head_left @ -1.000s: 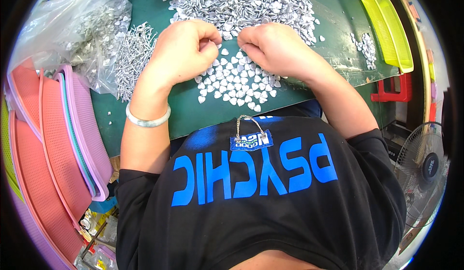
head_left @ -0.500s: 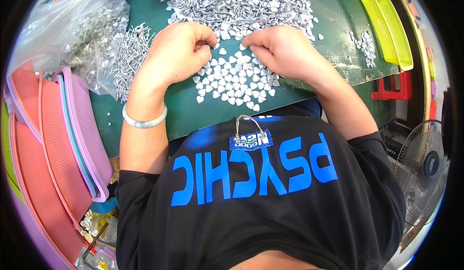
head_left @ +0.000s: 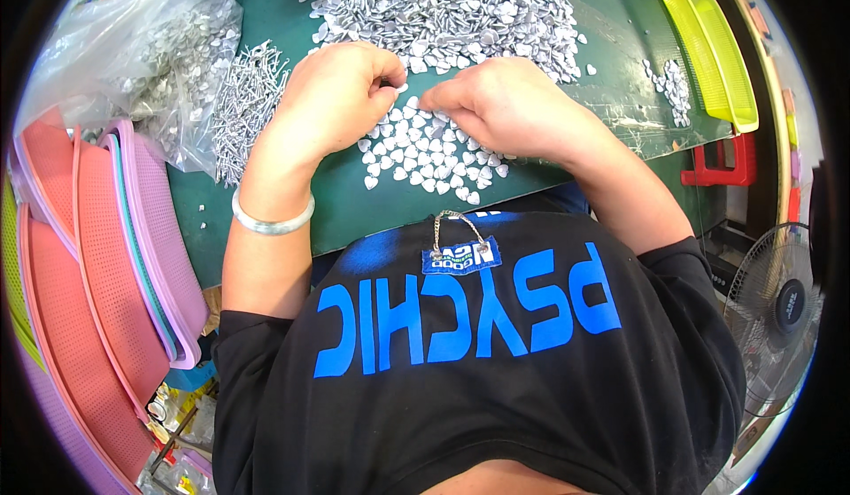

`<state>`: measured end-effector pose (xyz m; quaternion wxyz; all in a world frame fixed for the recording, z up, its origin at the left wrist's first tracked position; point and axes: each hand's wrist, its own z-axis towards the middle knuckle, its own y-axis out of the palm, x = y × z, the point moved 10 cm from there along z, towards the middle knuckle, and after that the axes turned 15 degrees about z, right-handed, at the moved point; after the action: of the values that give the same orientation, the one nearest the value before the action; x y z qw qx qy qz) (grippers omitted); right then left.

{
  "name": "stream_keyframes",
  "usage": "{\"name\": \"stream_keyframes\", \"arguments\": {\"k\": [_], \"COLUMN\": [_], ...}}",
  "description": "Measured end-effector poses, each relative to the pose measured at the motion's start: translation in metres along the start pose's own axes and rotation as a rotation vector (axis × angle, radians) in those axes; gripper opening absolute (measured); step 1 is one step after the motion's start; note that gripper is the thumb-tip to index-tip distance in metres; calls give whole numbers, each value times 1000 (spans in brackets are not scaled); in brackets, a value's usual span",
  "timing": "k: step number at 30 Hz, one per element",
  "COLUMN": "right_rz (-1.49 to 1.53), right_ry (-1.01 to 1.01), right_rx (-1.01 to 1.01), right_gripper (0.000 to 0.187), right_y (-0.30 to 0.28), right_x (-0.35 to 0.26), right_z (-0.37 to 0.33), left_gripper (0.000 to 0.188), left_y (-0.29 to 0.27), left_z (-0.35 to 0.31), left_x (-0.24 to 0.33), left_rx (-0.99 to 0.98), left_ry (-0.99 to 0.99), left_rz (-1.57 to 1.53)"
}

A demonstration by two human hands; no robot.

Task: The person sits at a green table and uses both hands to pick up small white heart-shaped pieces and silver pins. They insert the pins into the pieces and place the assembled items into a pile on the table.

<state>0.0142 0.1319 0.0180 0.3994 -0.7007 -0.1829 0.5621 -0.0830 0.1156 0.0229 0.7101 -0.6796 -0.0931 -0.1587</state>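
My left hand [head_left: 341, 96] is closed in a pinch, a small white heart-shaped piece [head_left: 401, 88] showing at its thumb and index tips. To its right, my right hand [head_left: 505, 105] reaches with its index finger down onto the near group of heart pieces [head_left: 425, 154], thumb held apart and other fingers curled underneath. Nothing shows held in it. These flat hearts lie spread in a loose layer, white faces mostly up. Just beyond both hands rises a large heap of silvery hearts [head_left: 452, 12], many tilted or on edge.
Thin metal pins [head_left: 248, 96] lie piled beside a clear plastic bag [head_left: 181, 79] of small pieces at left. Stacked pink and purple baskets [head_left: 106, 274] stand by the green table [head_left: 266, 12]. At right are a small heart pile [head_left: 670, 92], a lime basket [head_left: 713, 52] and a fan [head_left: 784, 305].
My right hand has moved left and slightly nearer, its index finger now on the spread hearts. My left hand has shifted slightly right, and a heart now shows in its pinch.
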Motion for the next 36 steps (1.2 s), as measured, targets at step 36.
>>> {"name": "stream_keyframes", "arguments": {"k": [36], "right_rz": [117], "right_ry": [90], "right_rx": [204], "right_gripper": [16], "right_y": [-29], "right_x": [17], "right_z": [0], "left_gripper": [24], "left_y": [8], "left_z": [0], "left_x": [-8], "left_rx": [-101], "left_ry": [-14], "left_rz": [-118]}}
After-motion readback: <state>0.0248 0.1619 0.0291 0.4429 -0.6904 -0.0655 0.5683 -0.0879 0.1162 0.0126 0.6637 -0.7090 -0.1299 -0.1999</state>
